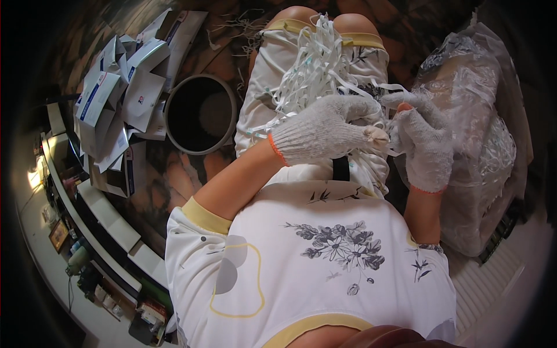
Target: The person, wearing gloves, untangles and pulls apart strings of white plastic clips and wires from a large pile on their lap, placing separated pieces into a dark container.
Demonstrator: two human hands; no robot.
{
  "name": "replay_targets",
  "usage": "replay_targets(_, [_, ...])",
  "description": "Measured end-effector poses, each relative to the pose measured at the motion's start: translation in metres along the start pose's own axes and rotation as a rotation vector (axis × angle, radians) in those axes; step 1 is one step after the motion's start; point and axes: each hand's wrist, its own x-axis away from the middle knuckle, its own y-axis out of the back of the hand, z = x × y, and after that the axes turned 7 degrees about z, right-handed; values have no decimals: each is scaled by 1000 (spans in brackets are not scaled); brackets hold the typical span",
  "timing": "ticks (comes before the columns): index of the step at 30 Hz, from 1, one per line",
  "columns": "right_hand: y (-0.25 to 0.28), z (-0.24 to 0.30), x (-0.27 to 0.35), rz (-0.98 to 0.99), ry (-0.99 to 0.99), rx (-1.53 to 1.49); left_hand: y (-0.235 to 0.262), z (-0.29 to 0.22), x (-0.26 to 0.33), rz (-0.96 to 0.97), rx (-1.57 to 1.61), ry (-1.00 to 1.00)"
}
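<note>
L hand [325, 130] and R hand [426, 145], both gloved, grips pinching white strips [316, 69] between them. Bundle's long axis runs away over lap from L grip; L nearer.

One head cam, fisheye, looks steeply down, close on lap [316, 87] and hands; floor [174, 168] at left.

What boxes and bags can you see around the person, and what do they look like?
Flat cartons: heaped on the floor, person's left; white with blue and red markings.
Clear plastic bag: person's right, big, crinkled, full of white strips.
Round pot: beside the cartons, grey rim, dark inside.
</note>
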Motion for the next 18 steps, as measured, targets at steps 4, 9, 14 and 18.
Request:
replay_targets(4, [10,4,0,7,-102,60,2,-5,6,-39,-15,130])
replay_targets(9, [25,6,-10,-97,369,254,10,8,11,-39,174,-12])
replay_targets(14, [-1,14,-11,511,190,428,11,13,15,-43,2,-2])
replay_targets(18, [4,-14,-21,551,187,641,6,-3,21,-100,-257,32])
